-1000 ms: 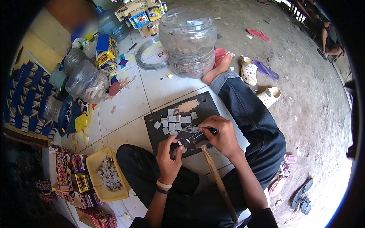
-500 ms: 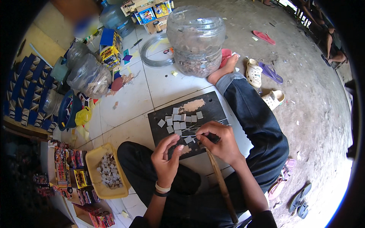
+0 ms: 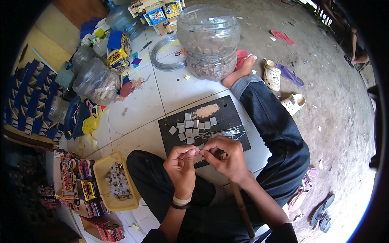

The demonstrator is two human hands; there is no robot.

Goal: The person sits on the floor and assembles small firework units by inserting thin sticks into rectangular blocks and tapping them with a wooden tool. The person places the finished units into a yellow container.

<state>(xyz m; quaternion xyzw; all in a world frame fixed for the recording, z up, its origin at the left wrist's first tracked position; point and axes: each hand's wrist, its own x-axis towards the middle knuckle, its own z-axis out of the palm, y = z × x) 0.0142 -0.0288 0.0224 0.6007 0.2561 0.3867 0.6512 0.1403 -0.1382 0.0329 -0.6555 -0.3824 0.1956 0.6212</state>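
Observation:
Over the near part of a black board, my left hand and my right hand meet fingertip to fingertip. Both are closed in a pinch on a short thin wire that spans the small gap between them. Several small grey square pieces lie on the board just beyond my fingers. A loose bundle of thin cut wires rests behind my right hand. A wooden handle runs from beneath my right hand toward my lap; its upper end is hidden.
A yellow tray of small square pieces stands left of my knee. Beyond the board are a large clear plastic container and a wire coil. Toy-like boxes line the left. Clogs and slippers lie right.
My hands have come together, the left moving right and the right moving slightly left and nearer. The thin wire is now pinched between both; before, the left fingers were apart.

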